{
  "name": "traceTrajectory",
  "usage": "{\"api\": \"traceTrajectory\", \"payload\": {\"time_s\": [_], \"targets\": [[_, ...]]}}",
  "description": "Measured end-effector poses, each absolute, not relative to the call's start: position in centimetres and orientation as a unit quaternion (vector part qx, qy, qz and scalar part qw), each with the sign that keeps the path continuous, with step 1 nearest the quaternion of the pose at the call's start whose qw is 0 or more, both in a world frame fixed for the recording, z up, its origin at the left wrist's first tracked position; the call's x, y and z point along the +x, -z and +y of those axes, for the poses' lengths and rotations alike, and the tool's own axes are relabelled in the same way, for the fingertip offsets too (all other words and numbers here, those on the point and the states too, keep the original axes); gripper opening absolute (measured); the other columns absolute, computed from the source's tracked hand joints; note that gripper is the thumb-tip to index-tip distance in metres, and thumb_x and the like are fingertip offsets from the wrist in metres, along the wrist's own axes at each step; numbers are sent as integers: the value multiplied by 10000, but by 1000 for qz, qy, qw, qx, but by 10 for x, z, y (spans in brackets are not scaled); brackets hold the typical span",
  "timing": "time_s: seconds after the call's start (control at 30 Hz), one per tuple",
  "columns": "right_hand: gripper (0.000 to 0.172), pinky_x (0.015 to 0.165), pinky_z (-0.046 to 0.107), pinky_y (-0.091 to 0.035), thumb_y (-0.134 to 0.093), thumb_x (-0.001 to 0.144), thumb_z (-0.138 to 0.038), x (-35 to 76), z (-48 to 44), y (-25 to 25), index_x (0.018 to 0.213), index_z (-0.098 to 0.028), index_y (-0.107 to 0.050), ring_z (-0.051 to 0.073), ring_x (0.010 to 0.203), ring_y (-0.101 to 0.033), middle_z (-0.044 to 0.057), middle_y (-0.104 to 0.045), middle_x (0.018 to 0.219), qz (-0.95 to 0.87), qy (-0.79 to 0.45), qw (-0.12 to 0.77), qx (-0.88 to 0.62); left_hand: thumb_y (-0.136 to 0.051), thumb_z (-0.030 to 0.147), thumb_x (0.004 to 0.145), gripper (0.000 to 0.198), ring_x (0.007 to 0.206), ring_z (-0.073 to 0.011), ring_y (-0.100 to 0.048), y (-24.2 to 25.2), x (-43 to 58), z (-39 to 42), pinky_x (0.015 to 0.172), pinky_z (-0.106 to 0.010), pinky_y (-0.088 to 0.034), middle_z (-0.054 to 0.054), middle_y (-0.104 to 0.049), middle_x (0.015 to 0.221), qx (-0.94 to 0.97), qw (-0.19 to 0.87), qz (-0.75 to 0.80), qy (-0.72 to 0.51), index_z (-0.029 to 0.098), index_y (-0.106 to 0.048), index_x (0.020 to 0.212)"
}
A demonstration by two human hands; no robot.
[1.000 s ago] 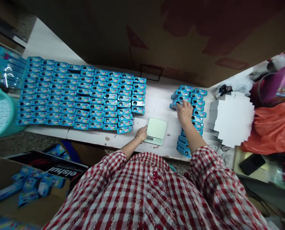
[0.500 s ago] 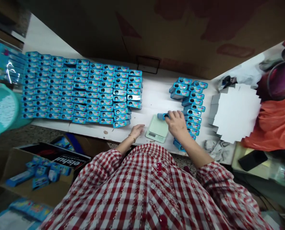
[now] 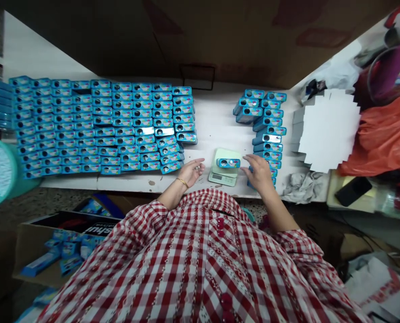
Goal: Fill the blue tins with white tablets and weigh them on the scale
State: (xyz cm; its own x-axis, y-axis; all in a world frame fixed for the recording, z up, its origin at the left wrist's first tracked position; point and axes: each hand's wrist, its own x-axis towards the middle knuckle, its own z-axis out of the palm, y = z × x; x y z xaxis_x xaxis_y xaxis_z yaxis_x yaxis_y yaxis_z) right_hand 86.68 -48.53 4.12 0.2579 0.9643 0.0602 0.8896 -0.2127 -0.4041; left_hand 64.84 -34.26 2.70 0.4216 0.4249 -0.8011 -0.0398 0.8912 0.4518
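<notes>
One small blue box [image 3: 228, 163] stands on a pale green digital scale [image 3: 222, 178]. To its right is my right hand [image 3: 258, 172], fingers apart and off the box. On the other side of the scale, my left hand [image 3: 191, 172] hovers by the table edge, empty, with its fingers spread. Close behind my right hand runs a column of similar blue boxes [image 3: 268, 147]. Left of my left hand, many more of these boxes [image 3: 112, 125] stand packed in rows.
A large cardboard carton [image 3: 220, 40] borders the table's back. White card blanks [image 3: 328, 130] are stacked at right, beside a crumpled cloth [image 3: 304, 186] and an orange plastic bag [image 3: 384, 139]. A turquoise tub [image 3: 16, 179] stands at left. Below it, an open carton [image 3: 35, 242] holds blue boxes.
My right hand has let go of the blue box on the scale and drawn back to the right. My left hand's fingers have opened a little. The camera view has shifted.
</notes>
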Motion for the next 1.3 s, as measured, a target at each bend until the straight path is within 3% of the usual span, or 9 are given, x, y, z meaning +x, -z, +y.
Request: {"api": "traceTrajectory", "payload": {"time_s": [0.2,0.37,0.63,0.8,0.97,1.1,1.3], "targets": [[333,856,430,-419,-524,814,-297,865,-499,-31,1129,-193,-561,264,1041,-507,109,-579,1131,-566,-108,186,-796,-502,78,704,254,707,-108,-595,-29,644,-331,703,-251,-496,-75,-625,762,174,821,520,-158,99,-566,949],[431,904,422,-411,-524,811,-305,858,-491,-25,1222,-181,-490,263,1081,-486,118,-539,1192,-564,-127,173,-797,-450,-23,634,409,843,-138,-617,-30,641,-331,883,-310,-465,-101,-642,838,162,831,504,-170,75,-544,1020],[500,973,433,-376,-511,808,-312,860,-483,-19,1278,-164,-427,269,1161,-430,132,-481,1256,-572,-168,161,-786,-502,5,651,312,839,-134,-625,-29,643,-340,915,-323,-441,-84,-641,858,231,814,504,-177,100,-566,940],[474,952,446,-392,-504,812,-301,860,-480,-17,1268,-193,-439,267,1135,-455,119,-500,1233,-578,-169,174,-779,-452,110,765,260,738,-126,-622,-31,669,-353,768,-303,-499,-78,-635,921,552,705,424,-134,133,-594,981],[386,921,409,-401,-504,825,-305,856,-479,-23,1189,-178,-514,254,1101,-459,121,-518,1202,-591,-146,196,-769,-414,57,774,322,925,-162,-580,-37,702,-358,874,-301,-441,-71,-622,980,848,462,251,-64,172,-610,1002],[275,856,400,-394,-488,840,-311,847,-475,-27,1068,-197,-593,252,1028,-461,107,-549,1117,-596,-126,177,-773,-420,55,783,313,933,-168,-567,-36,714,-358,843,-287,-446,-75,-612,966,900,375,220,-16,171,-601,1012],[256,794,362,-355,-421,876,-217,830,-463,-35,1034,-222,-622,226,973,-445,84,-576,1043,-633,-107,134,-755,-418,117,824,276,905,-153,-578,-35,698,-352,820,-268,-452,-65,-619,961,893,371,245,-75,180,-600,1021]]}}
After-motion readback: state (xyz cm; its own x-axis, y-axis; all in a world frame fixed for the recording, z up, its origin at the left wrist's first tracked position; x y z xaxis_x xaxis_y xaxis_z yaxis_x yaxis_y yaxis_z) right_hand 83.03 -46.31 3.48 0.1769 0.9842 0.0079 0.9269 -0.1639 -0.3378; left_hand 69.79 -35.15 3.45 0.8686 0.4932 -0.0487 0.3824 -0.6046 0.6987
